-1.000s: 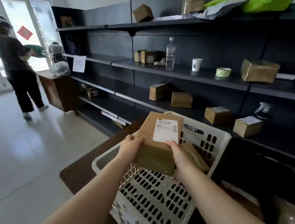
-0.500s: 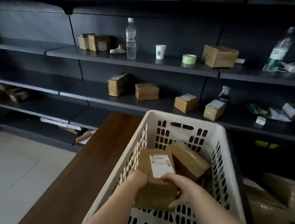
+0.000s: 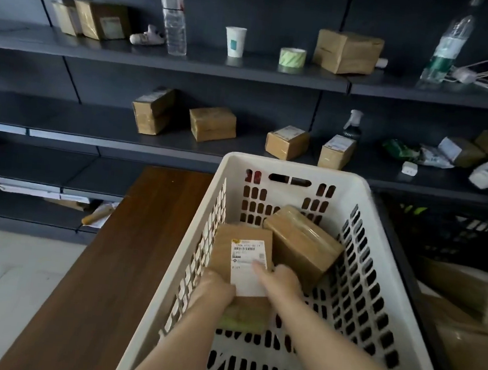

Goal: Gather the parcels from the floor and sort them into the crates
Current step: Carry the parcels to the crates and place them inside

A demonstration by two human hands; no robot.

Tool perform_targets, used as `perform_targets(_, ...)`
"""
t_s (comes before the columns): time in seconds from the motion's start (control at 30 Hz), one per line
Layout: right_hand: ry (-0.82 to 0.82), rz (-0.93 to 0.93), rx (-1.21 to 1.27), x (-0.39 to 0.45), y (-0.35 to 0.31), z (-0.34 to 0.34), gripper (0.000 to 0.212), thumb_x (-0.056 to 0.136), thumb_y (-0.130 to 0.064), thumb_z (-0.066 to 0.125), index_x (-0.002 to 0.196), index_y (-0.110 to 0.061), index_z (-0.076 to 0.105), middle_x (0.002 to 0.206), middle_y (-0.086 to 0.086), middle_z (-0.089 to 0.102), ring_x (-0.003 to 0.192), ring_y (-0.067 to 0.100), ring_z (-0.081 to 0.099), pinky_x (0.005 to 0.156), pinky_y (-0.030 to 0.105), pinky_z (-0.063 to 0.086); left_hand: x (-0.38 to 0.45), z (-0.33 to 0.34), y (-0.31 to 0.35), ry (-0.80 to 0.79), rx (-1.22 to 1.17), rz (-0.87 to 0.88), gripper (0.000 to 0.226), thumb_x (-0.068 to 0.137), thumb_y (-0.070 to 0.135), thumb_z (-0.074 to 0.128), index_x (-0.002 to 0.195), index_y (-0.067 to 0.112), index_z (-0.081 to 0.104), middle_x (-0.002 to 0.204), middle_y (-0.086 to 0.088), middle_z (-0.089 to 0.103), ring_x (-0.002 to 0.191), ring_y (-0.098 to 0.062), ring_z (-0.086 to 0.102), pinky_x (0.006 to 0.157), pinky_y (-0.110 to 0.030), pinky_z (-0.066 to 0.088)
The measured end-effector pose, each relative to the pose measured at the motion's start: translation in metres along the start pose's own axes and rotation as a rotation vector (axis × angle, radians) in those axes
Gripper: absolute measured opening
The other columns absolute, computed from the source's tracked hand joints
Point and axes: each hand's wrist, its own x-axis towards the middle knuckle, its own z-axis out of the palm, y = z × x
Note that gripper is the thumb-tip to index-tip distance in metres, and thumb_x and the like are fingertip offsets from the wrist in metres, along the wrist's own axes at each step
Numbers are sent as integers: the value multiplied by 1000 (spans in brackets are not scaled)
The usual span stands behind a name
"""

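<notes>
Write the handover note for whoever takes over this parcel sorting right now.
Left hand and right hand: both grip the flat brown cardboard parcel with the white label, low inside the white slotted plastic crate.
In the crate already: a taped brown box, lying beside the held parcel.
Done: the parcel is in the crate, not yet released.
Left: let go, then fetch further parcels; the floor is mostly out of view.

Head view, looking steeply down, close over white crate (image 3: 297, 167), dark shelves (image 3: 188, 62) ahead
</notes>
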Motion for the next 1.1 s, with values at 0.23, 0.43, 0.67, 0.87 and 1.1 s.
perform_targets(0.23, 97, -363, -965, 70, -32, -55, 101, 71, -39, 71, 147, -34, 5, 157, 11, 1, 141, 42, 4, 111, 62, 10, -19, 19, 14, 81, 664, 528, 98, 76, 54, 62, 147, 26, 1, 157, -5, 4, 143, -33, 5, 111, -55, 16)
perform_targets(0.43, -1, -288, -1114, 93, -10, -65, 104, 75, -53, 62, 143, -42, -17, 156, 12, -16, 140, 45, -11, 104, 71, -4, -16, 37, 32, -119, 954, 597, 99, 79, 17, 68, 148, 24, -3, 157, -6, -10, 141, -41, -5, 113, -57, 11)
perform_targets(0.67, 132, -342, -1084, 82, 16, -67, 97, 74, -64, 53, 144, -41, -11, 150, 11, 7, 132, 43, 17, 108, 61, 18, -1, 35, 29, -124, 810, 656, 89, 81, 5, 62, 147, 26, 7, 157, 6, -3, 144, -30, -1, 110, -49, 26)
perform_targets(0.87, 38, -221, -1023, 60, 16, -53, 107, 72, -66, 54, 146, -31, -15, 155, 16, -13, 137, 44, 6, 107, 58, 24, 22, 28, 51, -71, 855, 702, 87, 81, -12, 53, 148, 19, 8, 157, 6, -1, 144, -18, 4, 113, -40, 21)
perform_targets(1.1, 108, -260, -1001, 34, -3, -59, 89, 90, -36, 54, 149, -13, -9, 154, 15, -19, 140, 44, 5, 100, 45, 41, -8, 30, 76, 141, 628, 735, 43, 85, 7, 48, 126, 18, 47, 135, -2, 48, 128, -23, 40, 99, -39, 40)
